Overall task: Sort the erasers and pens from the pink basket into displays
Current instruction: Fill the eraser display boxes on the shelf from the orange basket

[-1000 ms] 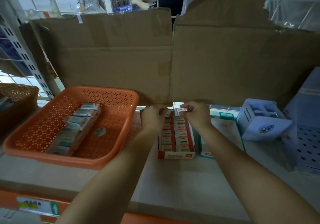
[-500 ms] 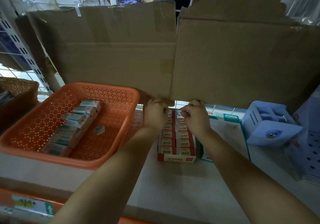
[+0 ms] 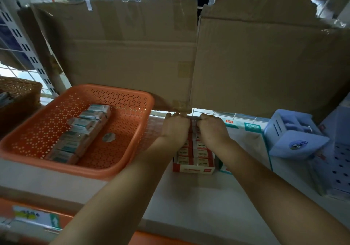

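Observation:
The pink-orange basket (image 3: 124,100) stands at the left of the shelf. It holds a row of several boxed erasers (image 3: 85,129) and a small oval piece (image 3: 108,137). To its right is a red display box (image 3: 193,170) filled with 2B erasers. My left hand (image 3: 175,129) and right hand (image 3: 212,131) meet over the far end of this box with fingers curled. Together they pinch a small eraser (image 3: 193,120), which is mostly hidden by my fingers.
Cardboard sheets (image 3: 132,55) hang behind the shelf, just above my hands. A teal-edged box (image 3: 246,140) stands right of the display box. Further right are a pale blue holder (image 3: 295,136) and a perforated blue container (image 3: 339,159). A wicker basket (image 3: 19,97) sits far left.
Both hands have moved further back over the display box and drawn closer together. The eraser seen in my right hand earlier is now almost covered.

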